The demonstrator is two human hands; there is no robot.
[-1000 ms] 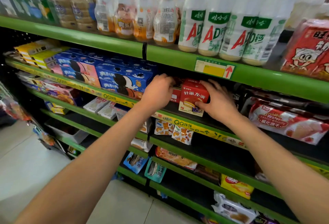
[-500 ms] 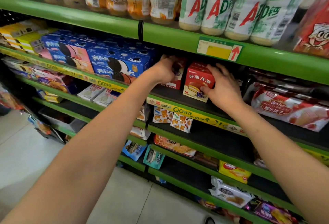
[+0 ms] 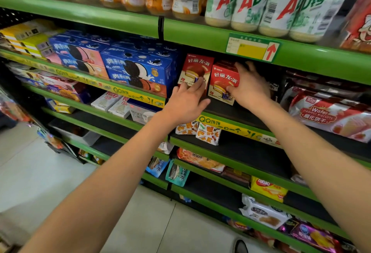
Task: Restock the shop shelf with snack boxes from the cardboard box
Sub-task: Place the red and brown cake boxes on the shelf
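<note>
Head view, shelf stock in progress.

Item: two red snack boxes, standing upright side by side on the second green shelf, just right of the blue cookie cartons.

Left red box: the left hand is touching its lower front with straight, relaxed fingers, apparently squaring it up.

Right red box: the right hand is gripping it, thumb on the front and fingers curling over the top and right side.

Status, as a judgement: two boxes are sitting in place; bare shelf is showing to the near side and to the right before the wafer packet, so more could go in. The cardboard box is lying out of view; remaining stock cannot be told.
</note>
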